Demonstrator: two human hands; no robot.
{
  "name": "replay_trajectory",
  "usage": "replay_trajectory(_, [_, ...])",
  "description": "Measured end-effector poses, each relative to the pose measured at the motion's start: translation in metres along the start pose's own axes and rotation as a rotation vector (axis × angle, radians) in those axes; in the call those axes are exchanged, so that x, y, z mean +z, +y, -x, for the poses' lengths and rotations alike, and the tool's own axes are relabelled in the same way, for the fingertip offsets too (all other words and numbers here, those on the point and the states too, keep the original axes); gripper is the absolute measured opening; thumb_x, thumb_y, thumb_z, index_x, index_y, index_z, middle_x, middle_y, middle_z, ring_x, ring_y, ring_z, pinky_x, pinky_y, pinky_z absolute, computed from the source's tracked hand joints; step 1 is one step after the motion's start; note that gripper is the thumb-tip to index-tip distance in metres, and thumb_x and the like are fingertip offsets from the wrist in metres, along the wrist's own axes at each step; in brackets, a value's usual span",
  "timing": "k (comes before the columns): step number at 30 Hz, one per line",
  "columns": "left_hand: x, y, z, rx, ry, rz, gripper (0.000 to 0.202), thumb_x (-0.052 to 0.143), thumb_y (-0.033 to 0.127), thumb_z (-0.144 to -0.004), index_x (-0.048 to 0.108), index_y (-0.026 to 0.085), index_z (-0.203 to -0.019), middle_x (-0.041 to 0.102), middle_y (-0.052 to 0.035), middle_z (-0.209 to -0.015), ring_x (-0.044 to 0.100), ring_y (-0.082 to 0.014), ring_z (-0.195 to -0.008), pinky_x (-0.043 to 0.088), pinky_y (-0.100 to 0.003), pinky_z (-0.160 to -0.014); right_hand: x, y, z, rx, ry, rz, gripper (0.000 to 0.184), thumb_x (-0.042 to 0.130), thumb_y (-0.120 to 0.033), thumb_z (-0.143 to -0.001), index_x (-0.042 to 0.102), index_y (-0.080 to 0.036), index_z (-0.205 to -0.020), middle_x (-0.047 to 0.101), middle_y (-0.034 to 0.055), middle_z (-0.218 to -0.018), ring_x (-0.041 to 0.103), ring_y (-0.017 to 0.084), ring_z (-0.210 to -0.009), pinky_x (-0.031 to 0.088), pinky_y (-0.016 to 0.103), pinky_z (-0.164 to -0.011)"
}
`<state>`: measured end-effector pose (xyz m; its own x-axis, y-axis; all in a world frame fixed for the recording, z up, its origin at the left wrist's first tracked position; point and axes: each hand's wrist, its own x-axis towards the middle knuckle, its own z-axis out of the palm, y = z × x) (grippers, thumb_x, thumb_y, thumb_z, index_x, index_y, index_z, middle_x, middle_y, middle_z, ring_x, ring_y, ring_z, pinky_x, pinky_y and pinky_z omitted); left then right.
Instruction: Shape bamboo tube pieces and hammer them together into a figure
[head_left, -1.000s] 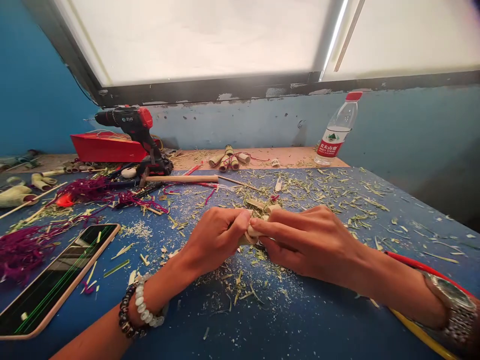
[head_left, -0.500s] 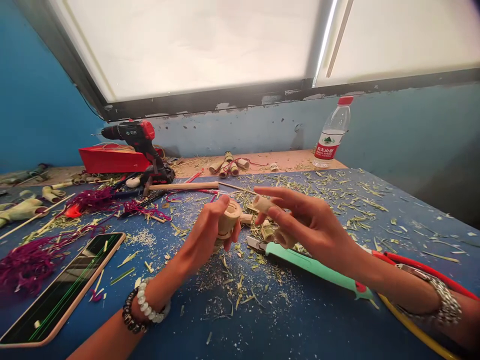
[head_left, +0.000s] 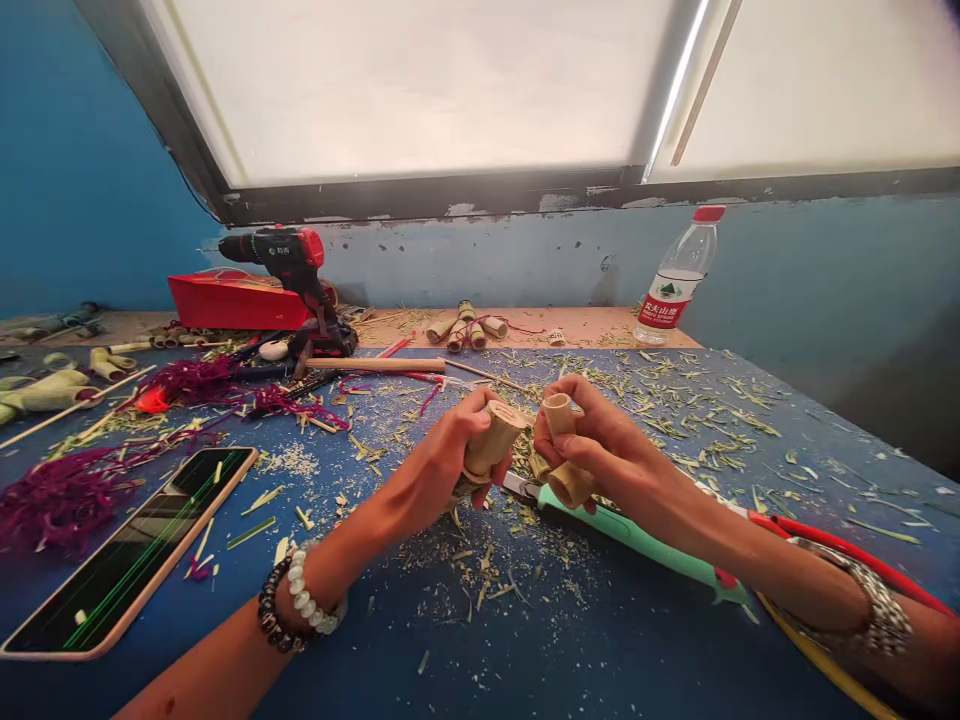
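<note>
Bamboo, pale and hollow, formed the short tube (head_left: 496, 438) that the left hand (head_left: 439, 475) gripped round its lower half above the blue table (head_left: 570, 640); it looked light, stiff, and best held by the wall. Its long axis tilted up and rightward, open end toward the smaller tube (head_left: 557, 412) pinched upright in the right hand (head_left: 615, 455).

Thick bamboo tube (head_left: 493, 443) beside thinner tube (head_left: 557, 413)

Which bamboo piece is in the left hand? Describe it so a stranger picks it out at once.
Start at the blue table littered with shavings, then go to the two hands at its middle. The left hand, with the bead bracelets, grips the bamboo tube. It is thicker than the two short tubes in the right hand.
</note>
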<state>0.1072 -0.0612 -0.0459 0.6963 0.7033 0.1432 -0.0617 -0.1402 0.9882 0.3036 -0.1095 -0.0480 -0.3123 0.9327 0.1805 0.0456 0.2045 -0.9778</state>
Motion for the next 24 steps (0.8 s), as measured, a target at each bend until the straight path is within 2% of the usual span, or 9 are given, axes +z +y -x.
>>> replay_trajectory(2, [0.002, 0.000, 0.001, -0.021, -0.024, -0.025, 0.022, 0.031, 0.041, -0.095, 0.041, 0.021, -0.093, 0.054, 0.0043, -0.066, 0.046, -0.0092, -0.049, 0.040, -0.022, -0.049, 0.003, 0.001, 0.000, 0.024, 0.009, 0.046, 0.021, 0.051, -0.043, -0.099, 0.038, -0.026, -0.101, 0.045, -0.0063, -0.073, 0.044, 0.008, -0.054, 0.035, 0.021, -0.044])
replay_trajectory(4, [0.004, 0.001, 0.002, -0.065, -0.034, -0.073, 0.022, 0.033, 0.043, -0.096, 0.040, 0.022, -0.096, 0.054, 0.0037, -0.069, 0.047, -0.0099, -0.053, 0.041, -0.022, -0.050, 0.005, 0.001, 0.000, 0.026, 0.010, 0.087, 0.028, 0.055, -0.048, -0.097, 0.038, -0.025, -0.101, 0.049, -0.0059, -0.072, 0.045, 0.009, -0.057, 0.035, 0.022, -0.047])
replay_trajectory(7, [0.004, 0.003, 0.002, -0.102, -0.037, -0.138, 0.028, 0.039, 0.048, -0.096, 0.042, 0.021, -0.101, 0.053, 0.0026, -0.071, 0.049, -0.0109, -0.059, 0.042, -0.022, -0.052, 0.007, 0.002, -0.001, 0.045, -0.034, 0.071, 0.038, 0.059, -0.049, -0.094, 0.038, -0.025, -0.113, 0.063, -0.0011, -0.081, 0.053, 0.012, -0.064, 0.039, 0.024, -0.052])
replay_trajectory(9, [0.004, 0.003, 0.002, -0.109, -0.036, -0.140, 0.030, 0.039, 0.050, -0.095, 0.042, 0.021, -0.103, 0.054, 0.0017, -0.073, 0.050, -0.0110, -0.059, 0.042, -0.022, -0.053, 0.007, 0.004, -0.002, 0.037, -0.055, 0.062, 0.040, 0.059, -0.049, -0.095, 0.039, -0.025, -0.120, 0.066, 0.0010, -0.087, 0.056, 0.013, -0.066, 0.040, 0.024, -0.053])
replay_trajectory(13, [0.002, 0.004, 0.001, -0.117, -0.037, -0.090, 0.025, 0.037, 0.043, -0.095, 0.038, 0.021, -0.107, 0.058, 0.0006, -0.076, 0.054, -0.0109, -0.060, 0.043, -0.021, -0.054, 0.005, 0.004, -0.003, -0.002, -0.024, 0.105, 0.037, 0.061, -0.046, -0.094, 0.044, -0.024, -0.119, 0.059, -0.0034, -0.076, 0.050, 0.010, -0.060, 0.037, 0.022, -0.050])
replay_trajectory(16, [0.001, 0.002, 0.000, -0.114, -0.036, -0.084, 0.023, 0.038, 0.041, -0.093, 0.038, 0.021, -0.106, 0.060, -0.0007, -0.082, 0.056, -0.0105, -0.060, 0.044, -0.021, -0.053, 0.003, 0.000, -0.003, 0.056, 0.012, 0.076, 0.040, 0.061, -0.048, -0.094, 0.041, -0.025, -0.120, 0.051, -0.0060, -0.069, 0.045, 0.011, -0.057, 0.034, 0.023, -0.048])
replay_trajectory(18, [0.001, -0.001, 0.000, -0.098, -0.025, -0.057, 0.023, 0.034, 0.042, -0.094, 0.039, 0.022, -0.104, 0.060, -0.0008, -0.084, 0.054, -0.0092, -0.055, 0.042, -0.019, -0.048, 0.002, -0.003, -0.002, 0.088, 0.054, 0.045, 0.040, 0.059, -0.048, -0.095, 0.037, -0.026, -0.121, 0.049, -0.0059, -0.070, 0.045, 0.012, -0.060, 0.036, 0.024, -0.051])
replay_trajectory(20, [0.002, -0.005, 0.001, -0.062, 0.001, -0.009, 0.025, 0.030, 0.045, -0.095, 0.038, 0.023, -0.103, 0.058, 0.0015, -0.078, 0.049, -0.0080, -0.048, 0.039, -0.018, -0.043, 0.002, -0.005, -0.001, 0.080, 0.080, 0.013, 0.038, 0.057, -0.046, -0.096, 0.036, -0.027, -0.122, 0.049, -0.0051, -0.073, 0.047, 0.013, -0.064, 0.039, 0.025, -0.055])
replay_trajectory(24, [0.002, -0.009, 0.004, 0.096, 0.055, 0.068, 0.044, 0.027, 0.062, -0.094, 0.040, 0.025, -0.113, 0.055, 0.0036, -0.067, 0.041, -0.0070, -0.038, 0.034, -0.017, -0.035, 0.003, -0.004, 0.004, 0.017, 0.034, -0.091, 0.037, 0.058, -0.044, -0.097, 0.038, -0.029, -0.123, 0.046, -0.0059, -0.071, 0.043, 0.012, -0.061, 0.037, 0.024, -0.054])
